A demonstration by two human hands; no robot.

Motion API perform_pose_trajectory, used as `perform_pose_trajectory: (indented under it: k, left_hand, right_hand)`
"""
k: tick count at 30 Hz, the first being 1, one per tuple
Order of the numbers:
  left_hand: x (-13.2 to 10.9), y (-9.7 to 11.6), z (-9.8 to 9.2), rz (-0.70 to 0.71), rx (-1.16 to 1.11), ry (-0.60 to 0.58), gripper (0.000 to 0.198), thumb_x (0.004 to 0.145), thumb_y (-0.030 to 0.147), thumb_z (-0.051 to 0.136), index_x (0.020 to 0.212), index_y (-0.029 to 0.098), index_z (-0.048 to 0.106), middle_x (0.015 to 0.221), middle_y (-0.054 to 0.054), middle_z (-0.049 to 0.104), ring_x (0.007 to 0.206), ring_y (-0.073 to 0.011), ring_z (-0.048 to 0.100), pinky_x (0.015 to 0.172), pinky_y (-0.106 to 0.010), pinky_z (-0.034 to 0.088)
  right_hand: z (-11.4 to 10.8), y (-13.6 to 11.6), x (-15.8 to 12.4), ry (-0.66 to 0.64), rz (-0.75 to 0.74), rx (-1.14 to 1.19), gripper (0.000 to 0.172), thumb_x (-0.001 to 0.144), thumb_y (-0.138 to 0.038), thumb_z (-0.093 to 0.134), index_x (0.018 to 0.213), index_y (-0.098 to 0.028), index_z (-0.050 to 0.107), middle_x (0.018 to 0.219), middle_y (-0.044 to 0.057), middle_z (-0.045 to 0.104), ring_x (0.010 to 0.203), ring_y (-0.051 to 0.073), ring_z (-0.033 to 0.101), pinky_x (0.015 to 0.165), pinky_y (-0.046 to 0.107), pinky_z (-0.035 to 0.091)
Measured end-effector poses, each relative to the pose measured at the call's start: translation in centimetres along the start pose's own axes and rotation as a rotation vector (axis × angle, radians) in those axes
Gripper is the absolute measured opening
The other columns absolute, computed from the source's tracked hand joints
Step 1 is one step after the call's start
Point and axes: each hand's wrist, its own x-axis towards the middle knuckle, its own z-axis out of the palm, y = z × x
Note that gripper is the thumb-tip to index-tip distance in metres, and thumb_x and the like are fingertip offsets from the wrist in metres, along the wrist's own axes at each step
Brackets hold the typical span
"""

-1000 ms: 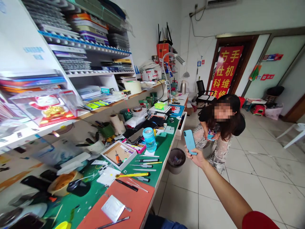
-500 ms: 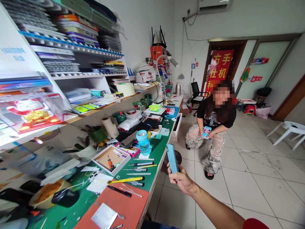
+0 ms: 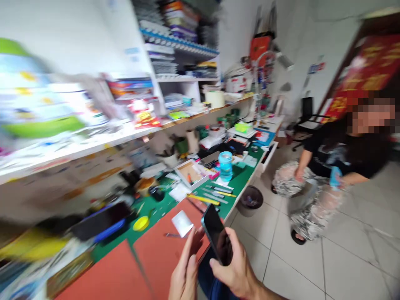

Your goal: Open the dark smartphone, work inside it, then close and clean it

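Black-screened smartphone sits clenched in the right hand's fingers, while the open left hand hovers just beside it over the orange mat.

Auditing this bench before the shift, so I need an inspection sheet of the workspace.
Surface: green bench mat with an orange-red work pad at the near end.
Job's things: black-screened smartphone held in the right hand.
Clutter: white packet, yellow-handled tool, clear bottle with a blue lid, wooden tray, yellow dish.
Hands: right fingers wrap the smartphone; left hand is open beside it, holding nothing visible.
Cables: thin dark cable near the lamp arm, blurred.
Surroundings: another person squats on the tiled floor holding a light-blue phone; waste bin beside the bench.
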Motion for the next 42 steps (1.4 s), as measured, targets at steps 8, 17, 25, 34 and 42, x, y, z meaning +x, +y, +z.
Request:
perform_pose_trajectory:
  k: [8,17,25,34,42]
  left_hand:
    - [-0.5,1.3,1.4,-0.072,-0.277,-0.031,0.074,0.103,0.073,0.057,0.151,0.018,0.069,0.163,-0.016,0.063,0.161,-0.0369,0.048,0.139,-0.053,0.026]
    - [-3.1,0.9,-0.3,-0.333,-0.706,-0.071,0.084,0.099,0.082,0.056,0.139,0.011,0.074,0.129,-0.022,0.081,0.126,-0.0398,0.076,0.121,-0.060,0.052]
    - [-6.5,-1.1,-1.3,-0.106,-0.154,-0.168,0.065,0.115,0.061,0.035,0.157,0.018,0.061,0.156,-0.016,0.067,0.144,-0.0319,0.063,0.128,-0.049,0.044]
    - [-6.8,-0.4,-1.3,-0.019,-0.050,-0.168,0.065,0.117,0.058,0.029,0.147,0.016,0.068,0.134,-0.014,0.077,0.107,-0.0246,0.072,0.104,-0.040,0.057]
    - [-6.6,0.1,-1.2,0.005,-0.040,-0.168,0.062,0.117,0.056,0.030,0.147,0.017,0.069,0.138,-0.014,0.075,0.119,-0.0274,0.071,0.108,-0.041,0.057]
  right_hand:
    - [2.0,-0.2,-3.2,0.047,-0.181,-0.420,0.073,0.084,-0.049,0.076,0.146,-0.017,0.053,0.121,0.020,0.076,0.109,0.040,0.079,0.088,0.052,0.067]
    - [-2.1,-4.6,-0.5,-0.204,-0.413,-0.310,0.045,0.101,-0.047,0.073,0.140,-0.024,0.068,0.138,0.017,0.068,0.127,0.035,0.068,0.103,0.053,0.061]
    - [0.7,-7.8,0.8,-0.592,-0.127,-0.057,0.032,0.092,-0.044,0.087,0.121,-0.030,0.083,0.148,0.010,0.066,0.134,0.030,0.067,0.106,0.040,0.060]
    - [0.8,-8.5,0.3,-0.614,-0.092,0.035,0.010,0.093,-0.033,0.085,0.101,-0.027,0.084,0.119,0.006,0.075,0.101,0.020,0.073,0.087,0.030,0.061]
    - [0.8,-8.7,0.3,-0.610,-0.113,0.066,0.008,0.093,-0.031,0.084,0.100,-0.026,0.084,0.107,0.005,0.076,0.095,0.020,0.073,0.084,0.031,0.061]
